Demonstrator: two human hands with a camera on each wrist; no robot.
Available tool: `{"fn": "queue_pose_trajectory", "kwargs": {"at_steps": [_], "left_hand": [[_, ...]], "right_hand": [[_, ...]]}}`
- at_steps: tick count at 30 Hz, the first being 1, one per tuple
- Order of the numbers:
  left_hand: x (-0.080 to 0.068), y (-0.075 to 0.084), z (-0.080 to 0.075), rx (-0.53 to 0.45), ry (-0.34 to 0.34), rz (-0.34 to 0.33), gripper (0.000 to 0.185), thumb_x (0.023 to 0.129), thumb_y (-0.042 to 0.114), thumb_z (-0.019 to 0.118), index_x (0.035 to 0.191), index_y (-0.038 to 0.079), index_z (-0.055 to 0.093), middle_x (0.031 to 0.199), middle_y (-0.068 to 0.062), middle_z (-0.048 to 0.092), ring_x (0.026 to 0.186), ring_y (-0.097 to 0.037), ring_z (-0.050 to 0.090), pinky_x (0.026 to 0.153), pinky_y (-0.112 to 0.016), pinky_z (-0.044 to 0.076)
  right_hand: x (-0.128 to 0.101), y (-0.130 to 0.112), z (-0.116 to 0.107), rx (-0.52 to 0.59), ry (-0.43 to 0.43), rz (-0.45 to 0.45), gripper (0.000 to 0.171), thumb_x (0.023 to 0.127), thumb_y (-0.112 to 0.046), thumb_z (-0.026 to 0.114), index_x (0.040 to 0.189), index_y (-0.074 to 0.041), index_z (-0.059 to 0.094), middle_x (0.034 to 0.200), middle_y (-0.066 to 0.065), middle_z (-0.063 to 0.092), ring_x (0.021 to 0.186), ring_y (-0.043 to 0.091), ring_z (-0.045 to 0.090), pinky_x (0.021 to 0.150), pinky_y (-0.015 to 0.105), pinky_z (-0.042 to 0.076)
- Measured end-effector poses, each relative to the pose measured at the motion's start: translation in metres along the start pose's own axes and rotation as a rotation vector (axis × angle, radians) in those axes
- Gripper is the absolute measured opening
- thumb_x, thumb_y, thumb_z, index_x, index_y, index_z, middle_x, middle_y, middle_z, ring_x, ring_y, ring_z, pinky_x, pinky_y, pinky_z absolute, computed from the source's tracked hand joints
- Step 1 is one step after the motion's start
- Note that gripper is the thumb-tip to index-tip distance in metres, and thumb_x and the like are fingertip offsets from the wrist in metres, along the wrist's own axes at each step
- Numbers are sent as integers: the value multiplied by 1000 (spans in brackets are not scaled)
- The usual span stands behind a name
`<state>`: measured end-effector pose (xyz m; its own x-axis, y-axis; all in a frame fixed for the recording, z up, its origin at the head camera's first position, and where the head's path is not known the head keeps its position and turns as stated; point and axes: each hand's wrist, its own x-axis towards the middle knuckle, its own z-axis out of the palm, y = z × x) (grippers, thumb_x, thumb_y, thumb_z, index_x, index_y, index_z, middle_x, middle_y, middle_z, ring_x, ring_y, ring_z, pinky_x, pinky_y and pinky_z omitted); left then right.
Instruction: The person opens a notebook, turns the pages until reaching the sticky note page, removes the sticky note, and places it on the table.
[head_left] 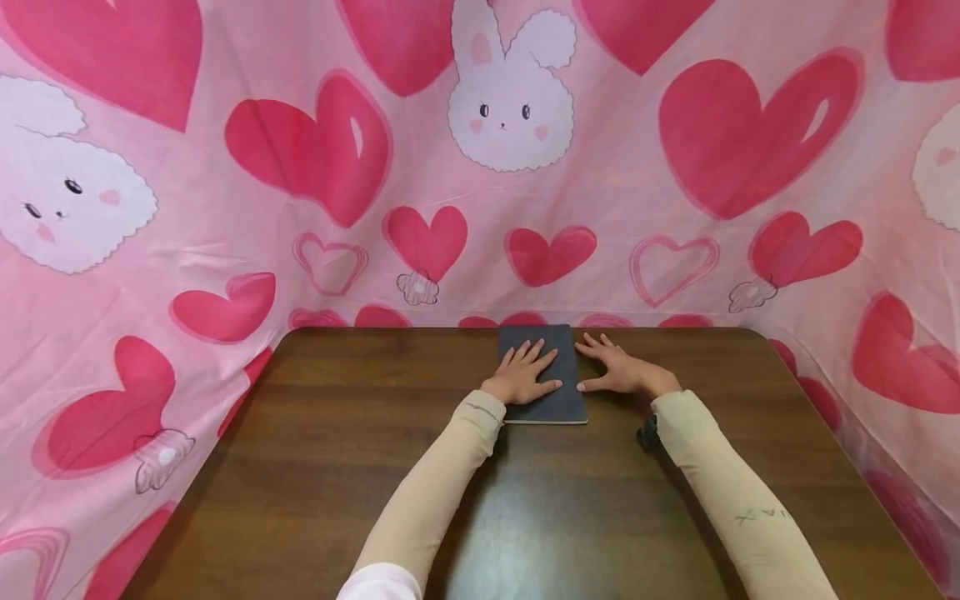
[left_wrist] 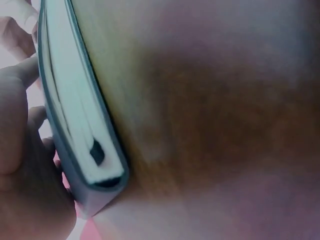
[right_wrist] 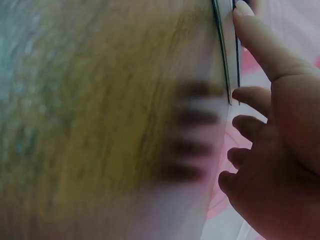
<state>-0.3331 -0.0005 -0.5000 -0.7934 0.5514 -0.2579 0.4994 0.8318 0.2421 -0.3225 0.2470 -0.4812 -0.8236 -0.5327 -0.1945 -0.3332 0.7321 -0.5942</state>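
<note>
Two sleeved arms reach forward across a dark wooden bench [head_left: 337, 467]. The left hand [head_left: 525, 375] lies flat, fingers spread, on a closed grey book [head_left: 558, 404]. The right hand [head_left: 618, 371] rests spread just beside the book's right edge, thumb touching it. The book's long axis points away, ending near the far edge. Bare bench lies either side.

A dark grey notebook [head_left: 542, 375] lies on a dark brown wooden table [head_left: 337, 450] before pink heart-and-bunny cloth [head_left: 225, 208].
</note>
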Motion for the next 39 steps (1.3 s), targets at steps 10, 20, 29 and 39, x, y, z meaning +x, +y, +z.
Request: {"fn": "queue_pose_trajectory", "kwargs": {"at_steps": [10,20,29,39], "left_hand": [[-13,8,-10,31,57,17,68,106,57,37,164,28,20,172,-3,10,159,-27,6,127,-50,7],[-18,11,-21,19,108,40,64,107,53,38,164,26,23,171,-4,16,157,-30,15,125,-51,17],[-27,26,-34,44,156,84,65,107,54,38,163,26,25,171,-5,15,158,-30,13,125,-52,16],[-31,34,-49,18,237,122,66,106,52,41,162,20,28,171,-5,15,157,-35,13,124,-55,18]], "right_hand": [[-3,-3,0,28,-33,-39,110,82,-39,85,162,-3,19,168,27,-1,151,55,-10,110,81,7],[-4,-2,0,74,0,-72,121,77,-40,88,164,-10,10,169,22,-8,152,52,-14,111,79,9],[-6,-12,-11,94,32,-101,118,78,-39,87,165,-13,12,170,21,-8,153,50,-14,112,78,7],[-2,-29,-19,88,93,-167,113,82,-37,86,164,-11,12,169,24,-8,153,48,-14,114,76,12]]}}
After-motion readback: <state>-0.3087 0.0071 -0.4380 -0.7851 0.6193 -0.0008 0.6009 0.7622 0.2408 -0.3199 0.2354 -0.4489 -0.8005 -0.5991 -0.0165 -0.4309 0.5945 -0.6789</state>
